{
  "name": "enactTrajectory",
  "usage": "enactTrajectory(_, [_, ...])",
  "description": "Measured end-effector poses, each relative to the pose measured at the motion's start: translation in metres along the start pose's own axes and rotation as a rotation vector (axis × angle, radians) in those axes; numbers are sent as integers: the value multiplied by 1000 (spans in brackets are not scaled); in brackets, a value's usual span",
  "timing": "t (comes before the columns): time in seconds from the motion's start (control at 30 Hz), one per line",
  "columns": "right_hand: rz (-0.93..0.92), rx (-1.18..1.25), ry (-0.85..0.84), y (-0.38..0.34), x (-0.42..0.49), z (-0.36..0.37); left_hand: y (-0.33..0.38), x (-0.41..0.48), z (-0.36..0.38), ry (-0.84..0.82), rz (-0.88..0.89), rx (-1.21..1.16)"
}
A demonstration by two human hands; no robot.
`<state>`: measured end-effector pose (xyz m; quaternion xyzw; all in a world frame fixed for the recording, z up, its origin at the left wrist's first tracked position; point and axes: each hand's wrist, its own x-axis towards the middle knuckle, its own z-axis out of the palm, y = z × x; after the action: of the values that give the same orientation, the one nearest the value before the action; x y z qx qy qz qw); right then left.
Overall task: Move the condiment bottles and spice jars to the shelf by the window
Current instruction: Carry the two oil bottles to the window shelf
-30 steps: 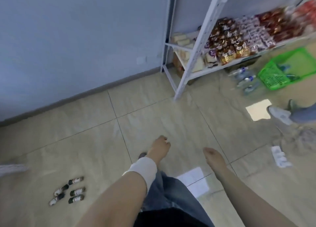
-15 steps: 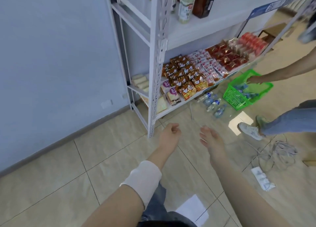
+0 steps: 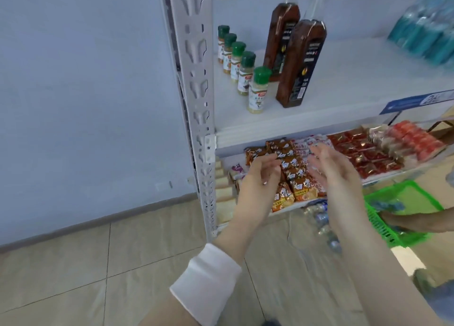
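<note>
Several green-capped spice jars (image 3: 258,90) stand in a row at the left end of a white metal shelf (image 3: 344,119). Right beside them are two tall dark sauce bottles (image 3: 301,63) with orange caps. My left hand (image 3: 260,181) and my right hand (image 3: 336,171) hover empty in front of the lower shelf, palms facing each other, fingers loosely bent. Both are below the jars and touch nothing. A white band wraps my left wrist.
The lower shelf holds rows of snack packets (image 3: 294,173). Another person's hand (image 3: 403,220) grips a green basket (image 3: 405,210) at the right. Water bottles (image 3: 321,217) lie on the tiled floor under the shelf. A pack of blue bottles (image 3: 427,36) sits on the upper shelf.
My view has risen from the floor to the shelf. Both hands have lifted from near the floor to in front of the lower shelf. The small bottles on the floor are out of view.
</note>
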<state>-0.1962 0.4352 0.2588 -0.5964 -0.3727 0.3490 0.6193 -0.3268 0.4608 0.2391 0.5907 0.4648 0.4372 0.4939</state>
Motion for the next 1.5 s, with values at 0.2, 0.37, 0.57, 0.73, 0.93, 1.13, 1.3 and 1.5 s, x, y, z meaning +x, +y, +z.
enactTrajectory(0.2, [-20, -14, -204, -23, 63, -46, 26, 41, 54, 144, 36, 20])
enactTrajectory(0.37, [-34, -27, -275, -32, 116, -61, 41, 94, 85, 232, 50, 128])
enactTrajectory(0.57, [-146, -20, -302, -48, 189, -52, 43, 158, 112, 383, 72, 206])
enactTrajectory(0.73, [-168, -12, -343, -56, 250, -42, 42, 192, 121, 487, 180, 193])
enactTrajectory(0.93, [-139, 8, -404, -48, 306, -17, 36, 221, 112, 549, 166, 46])
enactTrajectory(1.13, [-98, -49, -494, -37, 357, 26, 32, 237, 109, 635, 152, 15])
enactTrajectory(1.3, [-107, -154, -677, -25, 388, 61, 35, 239, 110, 691, 89, -4])
enactTrajectory(1.5, [-92, 11, -833, -13, 398, 88, 35, 242, 107, 704, 107, -37])
